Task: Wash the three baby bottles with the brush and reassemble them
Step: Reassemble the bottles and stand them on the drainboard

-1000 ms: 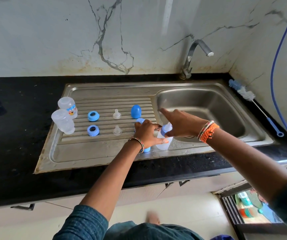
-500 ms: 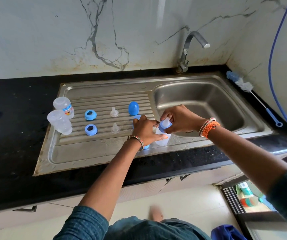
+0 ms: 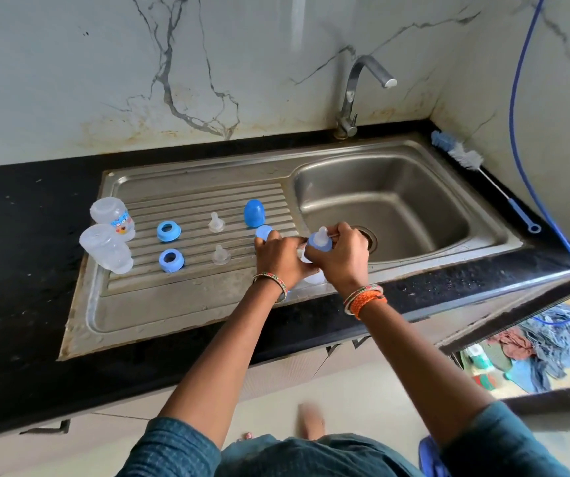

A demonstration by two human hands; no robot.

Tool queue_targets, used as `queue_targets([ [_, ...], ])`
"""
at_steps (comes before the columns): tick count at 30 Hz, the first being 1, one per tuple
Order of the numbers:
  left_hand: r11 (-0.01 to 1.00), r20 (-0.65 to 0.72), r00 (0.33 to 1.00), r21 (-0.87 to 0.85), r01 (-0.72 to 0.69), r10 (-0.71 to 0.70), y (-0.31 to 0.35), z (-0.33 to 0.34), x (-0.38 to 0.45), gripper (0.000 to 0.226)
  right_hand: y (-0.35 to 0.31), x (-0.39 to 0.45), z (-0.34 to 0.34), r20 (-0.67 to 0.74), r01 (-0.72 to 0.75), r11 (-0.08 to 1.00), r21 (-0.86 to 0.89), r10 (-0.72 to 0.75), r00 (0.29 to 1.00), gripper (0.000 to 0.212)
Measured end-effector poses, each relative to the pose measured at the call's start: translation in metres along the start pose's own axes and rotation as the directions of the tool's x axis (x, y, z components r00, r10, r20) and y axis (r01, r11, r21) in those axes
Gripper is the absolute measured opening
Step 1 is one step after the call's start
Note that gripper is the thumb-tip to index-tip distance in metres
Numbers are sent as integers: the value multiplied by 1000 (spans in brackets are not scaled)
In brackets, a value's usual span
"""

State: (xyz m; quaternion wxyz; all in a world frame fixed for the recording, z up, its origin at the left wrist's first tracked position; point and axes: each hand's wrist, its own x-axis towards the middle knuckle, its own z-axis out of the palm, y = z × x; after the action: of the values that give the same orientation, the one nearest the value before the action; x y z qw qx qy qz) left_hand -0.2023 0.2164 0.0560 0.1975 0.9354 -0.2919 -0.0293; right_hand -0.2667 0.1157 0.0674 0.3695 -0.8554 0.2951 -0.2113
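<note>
My right hand (image 3: 342, 256) has now curled around the blue collar (image 3: 318, 243) while my left hand (image 3: 282, 258) grips the bottle (image 3: 314, 277), so unscrewing begins.

Most of the bottle (image 3: 314, 277) is hidden by the left hand (image 3: 282, 258) and right hand (image 3: 342, 258). The hose (image 3: 517, 139) gets cut off at the top edge.

Sink (image 3: 373, 173): brushed stainless steel, dull sheen, ribbed drainboard (image 3: 208, 204) stained along its front edge. Tap (image 3: 352, 94): polished metal. Counter (image 3: 18, 215): black speckled stone, glossy. Wall (image 3: 104, 63): veined marble, smooth. Bottles (image 3: 106, 247): translucent plastic. Collar rings (image 3: 168, 231): matt blue plastic. Teats (image 3: 214, 222): clear silicone.
</note>
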Motion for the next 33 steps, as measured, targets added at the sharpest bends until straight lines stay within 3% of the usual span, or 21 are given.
queue_targets([
  [5, 999, 8, 1000, 50, -10, 10, 5, -3, -5, 39, -3, -8, -3, 1, 50, 996, -79, -50, 999, 46],
  [9, 994, 154, 985, 61, -91, 81, -7, -17, -3, 79, -10, -5, -12, 146, 115, 948, -297, -74, 986, 70],
  [12, 996, -26, 997, -51, -67, 66, -44, -43, -4, 63, -35, -5, -26, -36, 259, 919, -298, -282, 959, 79],
  [13, 991, -131, 991, -120, -52, 36, -59, -51, -6, 55, -44, -4, -29, -21, 343, 884, -319, -368, 930, 75],
  [15, 976, -269, 961, -220, 0, -61, -89, -61, -11, 43, -59, -7, -23, 279, 568, 689, -450, -496, 822, 66],
  [17, 964, -276, 954, -263, 43, -118, -107, -63, -15, 38, -65, -12, -3, 615, 769, 376, -517, -462, 639, 59],
  [19, 949, -254, 960, -313, 32, -116, -115, -61, -21, 33, -63, -13, 18, 761, 835, 203, -512, -345, 550, 52],
  [21, 930, -253, 962, -367, 5, -105, -118, -59, -29, 30, -63, -10, 30, 808, 852, 154, -501, -271, 524, 43],
  [23, 922, -250, 962, -388, 7, -112, -119, -58, -32, 28, -68, -2, 34, 822, 858, 184, -479, -250, 512, 36],
  [24, 919, -250, 962, -393, 4, -111, -118, -58, -31, 28, -74, 3, 30, 822, 858, 258, -444, -263, 505, 32],
  [27, 896, -292, 951, -442, -41, -100, -107, -68, -22, 26, -103, 35, -7, 779, 747, 622, -233, -341, 527, 33],
  [29, 873, -349, 932, -480, -82, -104, -92, -79, -11, 26, -122, 65, -49, 705, 641, 766, -37, -434, 560, 32],
  [31, 841, -360, 925, -532, -98, -120, -76, -87, 1, 27, -115, 90, -83, 647, 416, 881, 224, -454, 613, 29],
  [33, 812, -345, 929, -575, -99, -131, -60, -87, 12, 26, -80, 107, -90, 608, -33, 891, 453, -282, 742, 26],
])
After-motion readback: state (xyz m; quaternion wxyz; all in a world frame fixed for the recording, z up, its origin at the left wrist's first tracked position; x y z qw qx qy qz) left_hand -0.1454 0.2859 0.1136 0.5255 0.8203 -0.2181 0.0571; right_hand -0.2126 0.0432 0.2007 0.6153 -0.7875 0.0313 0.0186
